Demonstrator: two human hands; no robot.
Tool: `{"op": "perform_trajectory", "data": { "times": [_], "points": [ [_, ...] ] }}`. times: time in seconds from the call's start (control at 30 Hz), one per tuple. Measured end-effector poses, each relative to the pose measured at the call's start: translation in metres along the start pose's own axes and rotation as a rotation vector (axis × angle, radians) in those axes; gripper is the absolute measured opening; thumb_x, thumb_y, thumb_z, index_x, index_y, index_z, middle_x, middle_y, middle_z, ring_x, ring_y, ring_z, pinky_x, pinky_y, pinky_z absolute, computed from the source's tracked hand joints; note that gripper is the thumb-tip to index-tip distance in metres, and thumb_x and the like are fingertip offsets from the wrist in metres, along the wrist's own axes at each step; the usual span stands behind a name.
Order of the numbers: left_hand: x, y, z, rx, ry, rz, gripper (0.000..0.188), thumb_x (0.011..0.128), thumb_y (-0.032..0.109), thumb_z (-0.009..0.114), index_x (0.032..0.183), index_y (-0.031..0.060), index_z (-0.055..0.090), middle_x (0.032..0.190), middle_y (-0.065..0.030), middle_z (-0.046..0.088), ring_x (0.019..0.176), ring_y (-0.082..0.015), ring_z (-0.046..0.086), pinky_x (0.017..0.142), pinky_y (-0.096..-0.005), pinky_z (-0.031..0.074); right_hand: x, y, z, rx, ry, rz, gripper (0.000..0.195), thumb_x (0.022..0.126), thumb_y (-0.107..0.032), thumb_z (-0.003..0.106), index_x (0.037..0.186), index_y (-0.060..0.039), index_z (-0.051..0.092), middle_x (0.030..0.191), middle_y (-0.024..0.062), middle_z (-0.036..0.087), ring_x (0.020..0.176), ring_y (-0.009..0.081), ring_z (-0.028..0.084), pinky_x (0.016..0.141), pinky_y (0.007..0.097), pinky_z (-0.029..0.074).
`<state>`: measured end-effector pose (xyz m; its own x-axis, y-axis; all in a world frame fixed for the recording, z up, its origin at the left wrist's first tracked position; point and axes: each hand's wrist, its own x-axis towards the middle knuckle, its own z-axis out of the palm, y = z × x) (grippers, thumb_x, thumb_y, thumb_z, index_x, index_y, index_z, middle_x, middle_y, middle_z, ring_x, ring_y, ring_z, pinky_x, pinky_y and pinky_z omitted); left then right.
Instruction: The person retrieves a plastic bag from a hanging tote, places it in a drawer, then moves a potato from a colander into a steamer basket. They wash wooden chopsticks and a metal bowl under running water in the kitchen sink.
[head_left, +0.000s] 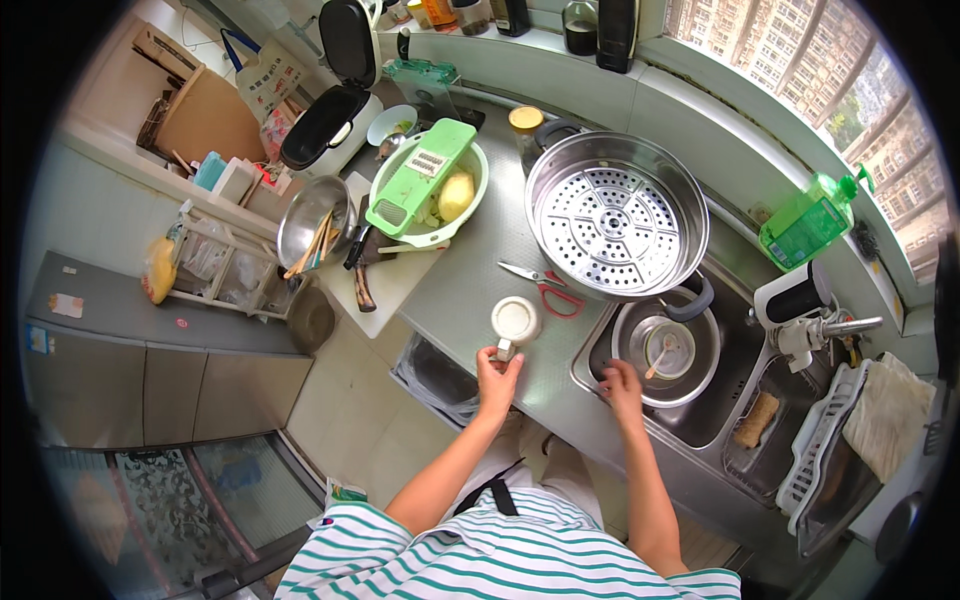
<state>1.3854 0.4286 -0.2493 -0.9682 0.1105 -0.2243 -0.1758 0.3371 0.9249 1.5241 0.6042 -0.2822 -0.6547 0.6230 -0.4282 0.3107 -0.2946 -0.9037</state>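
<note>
My left hand grips the handle of a white mug, which is on or just above the metal counter; its contents cannot be made out. Red-handled scissors lie beyond it to the right. My right hand hangs over the sink's near left edge with its fingers partly curled and nothing visible in them. Beside that hand, a steel basin stands in the sink. Inside the basin is a round bowl with a small spoon. A large steel steamer pot with a perforated tray stands behind the scissors.
A green grater lies across a basket of peeled produce. Left of it are a cutting board with a cleaver and a steel bowl with sticks. The faucet and a dish rack are right.
</note>
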Motion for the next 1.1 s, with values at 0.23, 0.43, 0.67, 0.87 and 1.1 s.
{"op": "perform_trajectory", "data": {
  "times": [0.23, 0.43, 0.67, 0.87, 1.1],
  "points": [
    [0.035, -0.006, -0.031, -0.099, -0.489, -0.057, 0.028, 0.083, 0.029, 0.058, 0.077, 0.0034, 0.05, 0.063, -0.0002, 0.05, 0.059, -0.0072, 0.046, 0.053, -0.0228, 0.037, -0.02, -0.062, 0.116, -0.096, -0.398, 0.045, 0.034, 0.089, -0.023, 0.046, 0.115, -0.0009, 0.046, 0.098, 0.0077, 0.054, 0.076, 0.0125, 0.055, 0.065, 0.0251, 0.045],
    [0.065, 0.017, -0.055, -0.078, -0.466, 0.137, 0.028, 0.089, 0.027, 0.047, 0.076, 0.0026, 0.048, 0.063, -0.0038, 0.05, 0.058, -0.0118, 0.046, 0.054, -0.027, 0.038, -0.008, -0.086, 0.162, -0.13, -0.422, 0.027, 0.04, 0.09, -0.024, 0.045, 0.121, 0.0001, 0.039, 0.102, 0.009, 0.052, 0.079, 0.0137, 0.056, 0.066, 0.0251, 0.045],
    [0.167, 0.053, -0.009, -0.037, -0.412, 0.36, 0.031, 0.09, 0.028, 0.042, 0.075, 0.0013, 0.046, 0.068, -0.011, 0.05, 0.059, -0.0225, 0.051, 0.056, -0.034, 0.04, 0.029, -0.109, 0.194, -0.187, -0.112, -0.15, 0.041, 0.088, -0.019, 0.048, 0.124, -0.0024, 0.036, 0.105, 0.0093, 0.051, 0.077, 0.0124, 0.056, 0.063, 0.0238, 0.046],
    [0.222, 0.036, 0.031, 0.057, -0.423, 0.329, 0.028, 0.088, 0.029, 0.043, 0.081, 0.0027, 0.049, 0.079, -0.0137, 0.052, 0.068, -0.0298, 0.052, 0.063, -0.0381, 0.041, 0.043, -0.124, 0.204, -0.205, -0.112, -0.203, 0.035, 0.089, -0.019, 0.047, 0.118, -0.0019, 0.043, 0.103, 0.0077, 0.053, 0.077, 0.0115, 0.056, 0.063, 0.0234, 0.045],
    [0.187, 0.095, -0.011, -0.024, -0.368, 0.322, 0.038, 0.079, 0.024, 0.057, 0.111, 0.0048, 0.048, 0.105, -0.0129, 0.049, 0.091, -0.0269, 0.052, 0.079, -0.0384, 0.042, 0.053, -0.144, 0.224, -0.171, -0.122, -0.195, 0.028, 0.089, -0.018, 0.046, 0.112, -0.002, 0.047, 0.097, 0.0066, 0.057, 0.075, 0.0108, 0.056, 0.063, 0.0229, 0.045]
  ]
}}
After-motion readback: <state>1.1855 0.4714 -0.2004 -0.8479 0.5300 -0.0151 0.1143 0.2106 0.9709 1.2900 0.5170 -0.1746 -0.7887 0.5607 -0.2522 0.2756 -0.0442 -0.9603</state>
